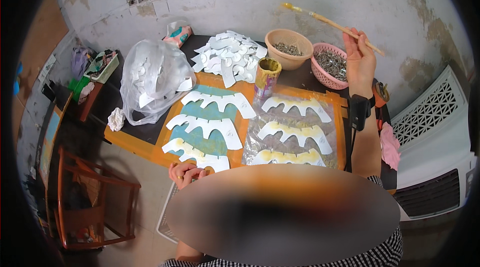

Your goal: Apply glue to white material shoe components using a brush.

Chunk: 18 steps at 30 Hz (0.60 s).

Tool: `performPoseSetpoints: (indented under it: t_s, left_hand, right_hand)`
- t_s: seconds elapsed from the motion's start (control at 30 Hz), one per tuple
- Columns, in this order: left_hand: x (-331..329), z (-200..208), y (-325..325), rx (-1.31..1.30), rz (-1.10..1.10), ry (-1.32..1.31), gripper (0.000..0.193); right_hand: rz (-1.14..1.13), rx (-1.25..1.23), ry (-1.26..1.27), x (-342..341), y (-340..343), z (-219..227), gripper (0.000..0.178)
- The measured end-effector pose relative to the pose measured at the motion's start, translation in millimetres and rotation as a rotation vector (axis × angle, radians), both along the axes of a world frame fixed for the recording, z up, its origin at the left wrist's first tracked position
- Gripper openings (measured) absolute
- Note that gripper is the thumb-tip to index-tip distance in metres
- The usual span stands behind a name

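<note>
My right hand [361,59] is raised at the right, gripping a long wooden paintbrush [327,20]. The bristles, coated yellow, point left toward the wall. At the table's front edge, my left hand [184,174] has curled fingers beside the lower edge of a white scalloped cutout [197,156] smeared with yellow; whether it pinches anything is hidden. Two plain cutouts [206,129] lie farther back on the blue-green sheet. On the clear plastic to the right are three cutouts with yellow-coated upper edges [295,134]. Behind them stands a yellow-crusted can [267,77].
A pile of white pieces [232,54] lies at the back, beside a filled plastic bag [156,79]. Small metal parts fill a beige bowl [289,42] and a pink basket [329,64]. A wooden chair [95,202] stands left, a white plastic chair [435,117] right.
</note>
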<state>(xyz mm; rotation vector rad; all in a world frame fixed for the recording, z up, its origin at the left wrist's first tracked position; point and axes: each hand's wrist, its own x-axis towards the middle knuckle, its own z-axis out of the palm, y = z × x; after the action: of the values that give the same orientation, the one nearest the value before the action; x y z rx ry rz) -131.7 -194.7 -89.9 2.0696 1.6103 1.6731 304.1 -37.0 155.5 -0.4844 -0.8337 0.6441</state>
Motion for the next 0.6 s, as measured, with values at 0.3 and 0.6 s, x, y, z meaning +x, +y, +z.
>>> performPoseSetpoints:
  t_s: [0.3,0.6]
  left_hand:
    - [-7,-6,1,0.04,0.021,0.004,0.013]
    - [-17,-7,2,0.009,-0.061,-0.031,0.009]
  right_hand:
    - [0.112,-0.121,0.022,-24,-15,-11,0.02]
    - [0.363,-0.426,-0.48,-152,-82,-107,0.019]
